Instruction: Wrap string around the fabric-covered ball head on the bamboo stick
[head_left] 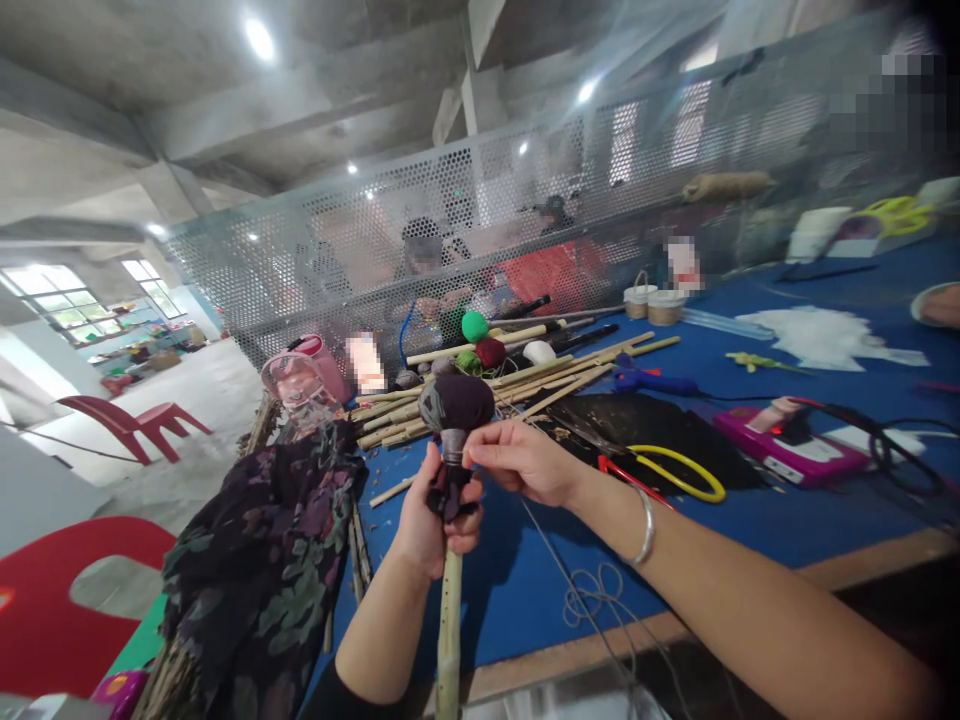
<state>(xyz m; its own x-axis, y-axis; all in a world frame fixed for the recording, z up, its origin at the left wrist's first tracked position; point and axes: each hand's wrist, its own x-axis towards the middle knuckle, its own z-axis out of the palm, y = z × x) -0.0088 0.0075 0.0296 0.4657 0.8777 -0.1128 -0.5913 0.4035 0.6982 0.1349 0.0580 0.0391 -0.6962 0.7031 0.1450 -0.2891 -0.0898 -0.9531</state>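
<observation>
From here I see the left hand (420, 520) wrapped round the cloth-headed bamboo stick (450, 630) above the worktop (525, 610), the right hand (529, 462) pinching grey cord (453, 442) at its neck. Light, I'd judge — stiff shaft (452, 580), soft head (469, 398) — best held below that cord.

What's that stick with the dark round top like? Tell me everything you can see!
The stick is pale, like wood or bamboo, with little dark spots. Its round top looks wrapped in dark cloth, greyer on one side. Grey cord circles the neck, and bunched cloth hangs below. It stands nearly upright at the blue table's near edge. The left hand grips the bunched part; the right hand pinches at the cord.
</observation>
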